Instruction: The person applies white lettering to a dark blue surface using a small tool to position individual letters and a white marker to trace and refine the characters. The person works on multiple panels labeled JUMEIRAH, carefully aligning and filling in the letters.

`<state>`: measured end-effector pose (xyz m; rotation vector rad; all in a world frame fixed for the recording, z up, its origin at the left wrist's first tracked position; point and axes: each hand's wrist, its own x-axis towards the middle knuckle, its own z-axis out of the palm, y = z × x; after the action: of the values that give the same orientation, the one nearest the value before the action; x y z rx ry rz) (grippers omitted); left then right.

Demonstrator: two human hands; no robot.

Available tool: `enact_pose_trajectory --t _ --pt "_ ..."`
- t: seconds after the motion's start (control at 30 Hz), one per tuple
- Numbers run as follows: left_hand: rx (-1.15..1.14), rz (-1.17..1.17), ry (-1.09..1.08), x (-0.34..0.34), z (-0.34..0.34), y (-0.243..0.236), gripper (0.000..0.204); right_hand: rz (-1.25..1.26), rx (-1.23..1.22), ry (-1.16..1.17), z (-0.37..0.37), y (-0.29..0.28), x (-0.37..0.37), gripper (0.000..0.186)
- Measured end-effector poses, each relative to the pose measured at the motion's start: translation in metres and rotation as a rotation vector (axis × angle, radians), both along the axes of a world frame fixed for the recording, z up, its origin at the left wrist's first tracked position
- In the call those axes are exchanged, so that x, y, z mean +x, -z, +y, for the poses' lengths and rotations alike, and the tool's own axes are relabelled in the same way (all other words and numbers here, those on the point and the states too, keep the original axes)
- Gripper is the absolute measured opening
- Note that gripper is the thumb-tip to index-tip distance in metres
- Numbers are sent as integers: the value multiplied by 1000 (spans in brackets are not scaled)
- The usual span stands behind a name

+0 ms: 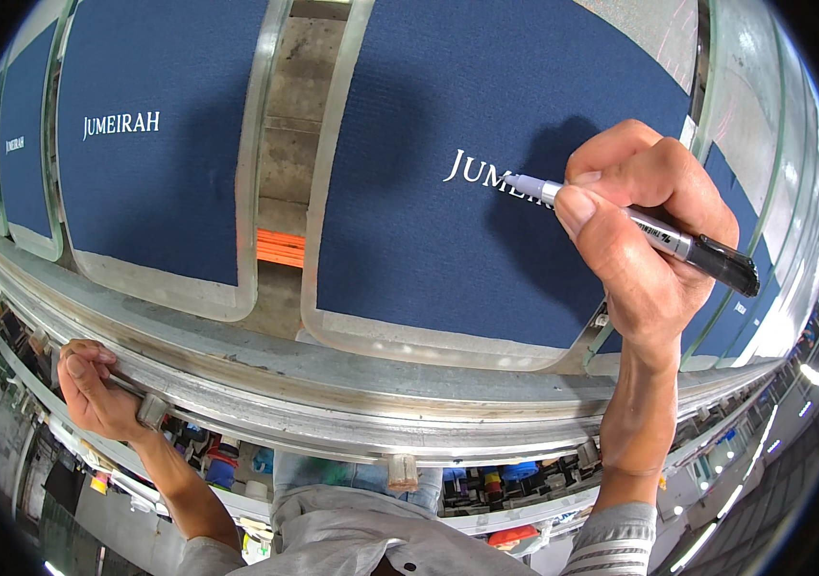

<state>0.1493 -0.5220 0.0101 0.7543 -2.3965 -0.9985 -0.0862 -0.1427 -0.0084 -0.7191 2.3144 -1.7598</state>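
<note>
A silver marker pen (660,230) with a black cap on its back end is pinched in my right hand (654,254). Its pale tip meets the white lettering, or hovers just over it; I cannot tell which. That lettering is printed on a navy fabric panel (409,259), which lies flat on a glass-like board (409,349). The hand covers the last letters and casts a shadow on the cloth. Lower left, my left hand (97,394) is closed at the metal rail (265,408), beside a small block; whatever its fingers grip is hidden.
To the left, another navy panel (155,192) with the same white lettering lies on its own board, and several more follow. Further panels (736,307) run off to the right. An orange strip (281,248) shows in the gap between boards. Coloured items sit on a shelf below the rail.
</note>
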Motion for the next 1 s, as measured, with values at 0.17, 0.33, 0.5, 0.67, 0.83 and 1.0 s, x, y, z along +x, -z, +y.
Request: enact_pose_trajectory --t 0.17,0.33,0.5,0.67,0.83,1.0 --pt "-3 -4 -9 -1 2 -1 34 21 18 -11 1 0 0 11" --pt "7 3 7 -1 1 -1 34 94 51 -37 1 0 -1 11" --pt "12 15 19 0 1 0 34 70 39 -30 2 1 -1 11" --pt "19 9 14 0 1 0 35 83 34 -33 2 1 -1 11" --pt "10 3 12 0 1 -1 35 56 27 -7 2 1 0 11" --pt "23 6 16 1 1 -1 35 60 23 -28 3 2 -1 11"
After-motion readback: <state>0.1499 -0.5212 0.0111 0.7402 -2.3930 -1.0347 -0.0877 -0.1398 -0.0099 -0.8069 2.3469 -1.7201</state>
